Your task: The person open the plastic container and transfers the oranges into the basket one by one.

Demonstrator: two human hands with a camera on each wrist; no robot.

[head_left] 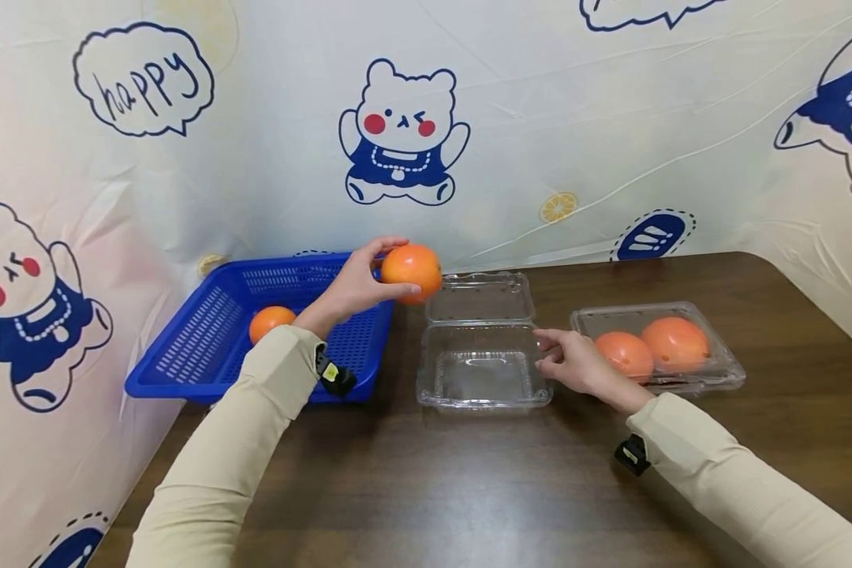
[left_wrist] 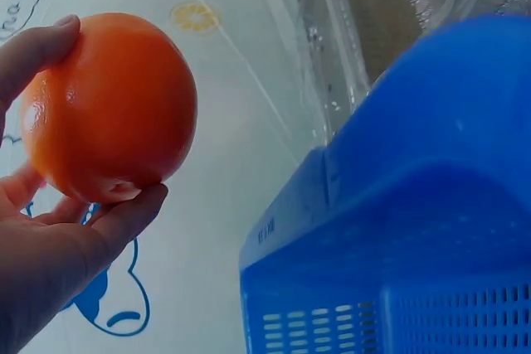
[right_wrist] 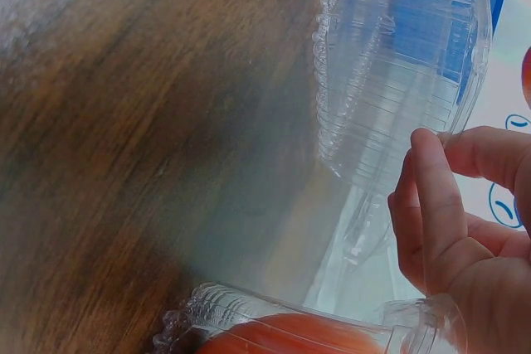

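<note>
"Head view: where is the round, glossy orange fruit (head_left: pixel 413 272), and what holds it?"

"The left hand (head_left: pixel 358 284) grasps it, thumb and fingers curved around its sides. It is raised near the right rim of the blue perforated plastic basket (head_left: pixel 177 390), where another round orange fruit (head_left: pixel 271 322) lies."

"And the right hand (head_left: pixel 573 359)?"

"Its fingers seem to pinch the right rim of an empty, hinged box of clear plastic (head_left: pixel 483 403), which stands with its lid folded back on the brown wood-grain surface (head_left: pixel 468 481)."

"What could go wrong?"

"The fruit could slip: its skin looks smooth, and the left wrist view shows much of it uncovered by the fingers. A drop might dent the thin lid behind, or send the fruit rolling."

"Anything on the other side?"

"The box looks light, so a tug at its rim could skid or tip it. And the right hand is just beside the lidded clear plastic box (head_left: pixel 727 377) holding two orange fruits (head_left: pixel 676 345); a careless backward swing could nudge that."
</note>
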